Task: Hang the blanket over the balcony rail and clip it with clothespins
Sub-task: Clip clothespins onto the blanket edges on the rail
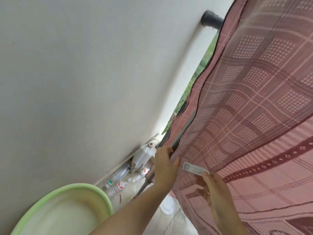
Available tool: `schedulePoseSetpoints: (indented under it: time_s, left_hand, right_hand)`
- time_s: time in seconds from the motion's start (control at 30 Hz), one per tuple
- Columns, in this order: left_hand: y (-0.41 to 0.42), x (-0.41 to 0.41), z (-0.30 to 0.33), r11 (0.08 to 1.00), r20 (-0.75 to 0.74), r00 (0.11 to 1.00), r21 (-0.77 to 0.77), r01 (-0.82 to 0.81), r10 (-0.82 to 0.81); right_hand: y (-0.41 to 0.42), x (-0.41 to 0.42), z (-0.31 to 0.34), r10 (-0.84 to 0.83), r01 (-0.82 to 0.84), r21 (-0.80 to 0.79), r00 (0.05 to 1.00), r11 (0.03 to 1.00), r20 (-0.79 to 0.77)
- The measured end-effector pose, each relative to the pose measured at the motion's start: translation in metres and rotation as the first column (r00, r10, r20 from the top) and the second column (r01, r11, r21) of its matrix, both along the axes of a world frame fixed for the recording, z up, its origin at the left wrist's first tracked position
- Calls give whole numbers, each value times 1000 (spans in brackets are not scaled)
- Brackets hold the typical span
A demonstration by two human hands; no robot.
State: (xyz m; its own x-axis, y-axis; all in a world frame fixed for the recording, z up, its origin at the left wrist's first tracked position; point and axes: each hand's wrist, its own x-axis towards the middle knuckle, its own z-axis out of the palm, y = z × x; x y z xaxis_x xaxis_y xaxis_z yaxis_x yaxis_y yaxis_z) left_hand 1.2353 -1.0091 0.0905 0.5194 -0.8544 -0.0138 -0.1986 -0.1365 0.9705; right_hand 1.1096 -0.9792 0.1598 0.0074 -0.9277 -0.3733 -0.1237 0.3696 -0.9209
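Note:
A pink checked blanket (250, 92) with dark red bands hangs over the balcony rail (179, 133) and fills the right side of the view. My left hand (165, 168) grips the blanket's lower left edge together with the rail. My right hand (215, 189) holds a white clothespin (194, 169) against the cloth, just right of the left hand. The rail is mostly hidden under the fabric.
A light green basin (71, 209) sits at the lower left. Several plastic bottles (125, 177) and a white jug (144, 156) lie along the foot of the white wall (76, 73). A dark pipe (211, 21) pokes out of the wall above. Greenery shows beyond the rail.

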Motion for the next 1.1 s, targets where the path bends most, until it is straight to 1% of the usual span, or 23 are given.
schedulePoseSetpoints:
  time_s: [0.07, 0.13, 0.17, 0.23, 0.3, 0.4, 0.47, 0.57, 0.6, 0.63, 0.67, 0.73, 0.77, 0.8, 0.83, 0.93, 0.97, 1.1]
  left_hand:
    - [-6, -3, -3, 998, -6, 999, -28, -54, 54]
    - [-6, 0, -6, 994, -35, 997, -85, -67, 64]
    - [-5, 4, -7, 991, -72, 995, -106, -81, 74]
    - [1, 20, -8, 987, -166, 980, -103, -127, 109]
    - [3, 36, -10, 985, -193, 974, -108, -138, 115]
    - [-7, 46, -13, 985, -160, 985, -144, -93, 69]
    - [-19, 46, -14, 988, -149, 989, -148, -47, 25]
    - [-36, 49, -17, 989, -91, 995, -144, 38, -52]
    - [-41, 51, -19, 988, -116, 989, -137, 71, -87]
    - [-45, 52, -20, 985, -180, 974, -130, 115, -138]
    - [-49, 54, -20, 978, -276, 940, -114, 176, -201]
    - [-53, 58, -21, 947, -505, 804, -109, 303, -316]
    - [-54, 59, -22, 933, -585, 734, -127, 337, -344]
    - [-54, 59, -23, 925, -633, 684, -151, 348, -361]
    - [-55, 58, -25, 924, -647, 669, -168, 344, -367]
    - [-58, 60, -31, 922, -655, 658, -180, 343, -372]
    - [-59, 62, -32, 910, -669, 630, -186, 371, -394]
    - [-70, 72, -31, 808, -729, 447, -247, 535, -519]
  right_hand:
    - [-5, -3, -3, 22, -22, -2, 999, 1000, -42]
    - [-12, -3, -7, 75, -76, -11, 993, 997, -91]
    - [-16, -1, -8, 119, -121, -12, 984, 993, -133]
    - [-24, 6, -12, 219, -224, -1, 952, 975, -215]
    - [-29, 15, -16, 297, -304, 11, 922, 953, -246]
    - [-32, 29, -22, 387, -397, 27, 875, 918, -290]
    - [-36, 32, -23, 396, -413, 17, 861, 911, -320]
    - [-46, 29, -22, 381, -407, -4, 858, 913, -344]
    - [-50, 27, -21, 390, -419, -2, 845, 908, -366]
    - [-53, 26, -22, 405, -437, 8, 828, 900, -388]
    - [-55, 24, -22, 421, -453, 19, 812, 891, -405]
    - [-57, 22, -23, 435, -467, 31, 795, 884, -423]
    - [-58, 22, -24, 437, -469, 34, 791, 883, -429]
    - [-59, 22, -24, 439, -472, 35, 788, 881, -431]
    - [-59, 22, -24, 443, -476, 34, 787, 879, -429]
    - [-61, 25, -21, 472, -505, 31, 783, 863, -405]
    - [-61, 27, -19, 483, -516, 27, 781, 856, -396]
    - [-63, 32, -14, 472, -505, 15, 795, 863, -382]
